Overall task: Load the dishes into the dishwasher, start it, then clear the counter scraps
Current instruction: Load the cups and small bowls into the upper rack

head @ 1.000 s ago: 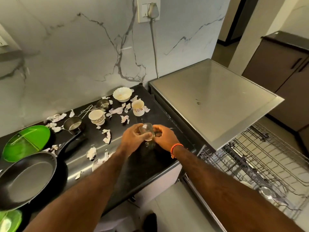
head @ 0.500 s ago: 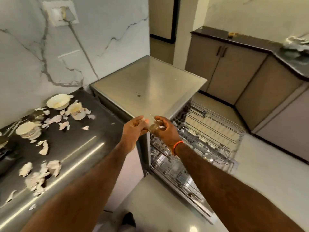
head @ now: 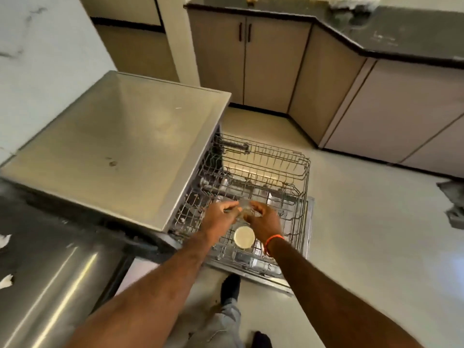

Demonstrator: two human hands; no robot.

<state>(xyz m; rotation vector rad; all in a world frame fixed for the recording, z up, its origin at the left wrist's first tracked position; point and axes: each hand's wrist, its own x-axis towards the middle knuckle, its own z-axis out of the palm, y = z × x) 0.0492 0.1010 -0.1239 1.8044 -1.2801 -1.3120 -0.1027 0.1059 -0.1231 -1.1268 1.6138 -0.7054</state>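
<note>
A small clear glass is held between both hands above the pulled-out wire rack of the dishwasher, just past centre frame. The left hand is curled round it from nine o'clock, the right hand pinches it from three o'clock, an orange band seen at that wrist. Its outline is blurred, so upright or tilted cannot be told. Directly under the hands, at six o'clock of the glass, a pale round cup is seated in the rack. The dishwasher's steel top edge runs close at nine o'clock; open wire bays lie at twelve and one o'clock. Bare floor is spread beyond the rack at three o'clock, cabinets well apart at twelve.
</note>
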